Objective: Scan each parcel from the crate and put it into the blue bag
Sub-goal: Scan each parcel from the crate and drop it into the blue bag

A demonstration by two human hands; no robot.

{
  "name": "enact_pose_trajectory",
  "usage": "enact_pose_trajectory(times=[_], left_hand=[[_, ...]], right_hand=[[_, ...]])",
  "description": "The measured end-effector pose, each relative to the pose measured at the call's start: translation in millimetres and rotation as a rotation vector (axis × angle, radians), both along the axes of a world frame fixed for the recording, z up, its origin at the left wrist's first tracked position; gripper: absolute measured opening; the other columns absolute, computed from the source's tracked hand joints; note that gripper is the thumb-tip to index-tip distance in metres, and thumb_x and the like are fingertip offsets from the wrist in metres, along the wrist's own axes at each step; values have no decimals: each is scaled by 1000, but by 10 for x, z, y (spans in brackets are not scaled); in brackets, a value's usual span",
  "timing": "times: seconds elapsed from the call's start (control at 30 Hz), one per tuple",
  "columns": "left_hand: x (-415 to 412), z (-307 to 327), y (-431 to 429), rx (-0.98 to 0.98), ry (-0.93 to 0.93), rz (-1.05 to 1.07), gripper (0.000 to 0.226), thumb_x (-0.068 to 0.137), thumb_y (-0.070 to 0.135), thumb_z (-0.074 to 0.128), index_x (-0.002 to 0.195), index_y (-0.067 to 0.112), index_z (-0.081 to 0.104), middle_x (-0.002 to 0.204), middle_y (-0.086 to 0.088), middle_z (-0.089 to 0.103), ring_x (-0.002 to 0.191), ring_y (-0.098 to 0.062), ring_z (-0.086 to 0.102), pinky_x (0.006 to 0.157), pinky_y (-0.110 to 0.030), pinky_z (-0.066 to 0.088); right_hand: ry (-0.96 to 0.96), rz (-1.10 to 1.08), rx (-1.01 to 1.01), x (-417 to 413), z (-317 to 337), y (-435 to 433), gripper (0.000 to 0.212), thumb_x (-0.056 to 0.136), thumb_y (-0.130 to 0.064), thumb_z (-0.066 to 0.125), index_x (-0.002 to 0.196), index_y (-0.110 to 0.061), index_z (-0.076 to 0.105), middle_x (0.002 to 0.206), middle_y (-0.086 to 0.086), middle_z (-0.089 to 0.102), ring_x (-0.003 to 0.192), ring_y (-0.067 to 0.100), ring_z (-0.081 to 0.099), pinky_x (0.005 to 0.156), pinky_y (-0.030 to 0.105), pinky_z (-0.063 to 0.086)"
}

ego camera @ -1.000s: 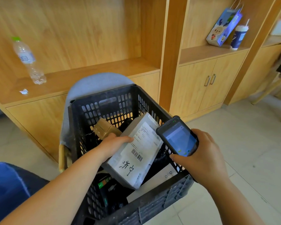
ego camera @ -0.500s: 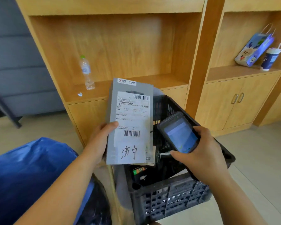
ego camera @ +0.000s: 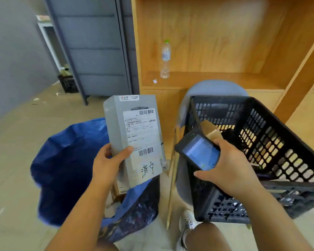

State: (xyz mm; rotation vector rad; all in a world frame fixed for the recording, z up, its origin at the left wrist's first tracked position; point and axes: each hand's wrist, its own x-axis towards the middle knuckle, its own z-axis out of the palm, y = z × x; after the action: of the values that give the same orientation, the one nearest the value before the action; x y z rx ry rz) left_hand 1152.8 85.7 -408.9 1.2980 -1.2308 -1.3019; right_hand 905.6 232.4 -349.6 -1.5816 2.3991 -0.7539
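Observation:
My left hand [ego camera: 110, 160] grips a grey box parcel [ego camera: 134, 134] by its lower left edge, upright, with its white shipping label and barcodes facing me. The parcel hangs above the right rim of the open blue bag [ego camera: 65, 160] on the floor. A cardboard parcel [ego camera: 119, 192] shows inside the bag below it. My right hand [ego camera: 230, 167] holds a black handheld scanner [ego camera: 198, 153], screen lit, just right of the parcel. The black plastic crate [ego camera: 272, 142] stands on a grey chair at the right, with a brown cardboard parcel [ego camera: 211, 130] and dark items inside.
A wooden shelf unit [ego camera: 216, 78] stands behind the crate with a clear water bottle [ego camera: 165, 59] on it. A grey panel [ego camera: 96, 51] leans at the back left beside a small black crate [ego camera: 68, 83]. A thin wooden stick [ego camera: 171, 189] leans by the chair [ego camera: 185, 178]. My shoe [ego camera: 186, 227] is below.
My left hand lifted the grey parcel out of the crate and carried it left, over the blue bag. The scanner stayed in my right hand beside it. My view swung left.

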Motion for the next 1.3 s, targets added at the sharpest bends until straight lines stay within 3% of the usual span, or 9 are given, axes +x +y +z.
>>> enact_pose_trajectory(times=[0.2,0.33,0.67,0.9,1.03,1.17,1.3], left_hand=[[387,-258,9,50,24,130,73,48,52,86,111,24,63,104,5,72,96,-18,70,84,-42,57],[497,-333,-28,12,-10,184,57,66,38,84,114,18,61,105,5,70,96,-14,67,77,-29,54],[590,-436,-88,-1,-79,228,50,72,34,80,114,20,56,104,7,64,95,-12,62,74,-27,48],[794,-667,-265,113,-203,230,62,66,47,81,112,11,59,104,-2,66,86,-12,62,62,-24,45],[968,-845,-451,214,-422,278,105,38,72,74,122,13,53,114,-6,58,97,-27,61,81,-45,54],[1049,-1021,-718,334,-641,336,99,59,59,81,135,8,41,131,-16,41,121,-40,42,96,-52,39],[1107,-1318,-1109,419,-761,263,100,61,59,80,136,7,40,134,-18,38,121,-42,39,99,-51,37]], right_hand=[[212,206,242,383,23,-144,75,58,-46,81,119,-23,44,109,-5,48,96,16,49,76,33,51],[288,269,314,526,-2,-235,73,60,-48,77,119,-23,44,110,-5,49,98,17,50,81,33,50],[332,308,306,607,-18,-350,72,60,-49,76,119,-25,43,108,-8,49,98,14,49,79,30,47],[279,315,353,661,-175,-492,70,62,-53,74,118,-25,43,106,-8,47,96,14,49,80,32,48],[284,325,390,725,-287,-694,67,63,-54,73,117,-27,42,105,-9,45,94,13,47,77,30,46],[274,330,411,789,-395,-1007,64,61,-55,71,112,-29,43,103,-9,47,94,14,50,77,32,48],[271,333,439,816,-529,-1406,67,61,-53,71,116,-29,42,105,-10,47,95,14,51,80,32,49]])
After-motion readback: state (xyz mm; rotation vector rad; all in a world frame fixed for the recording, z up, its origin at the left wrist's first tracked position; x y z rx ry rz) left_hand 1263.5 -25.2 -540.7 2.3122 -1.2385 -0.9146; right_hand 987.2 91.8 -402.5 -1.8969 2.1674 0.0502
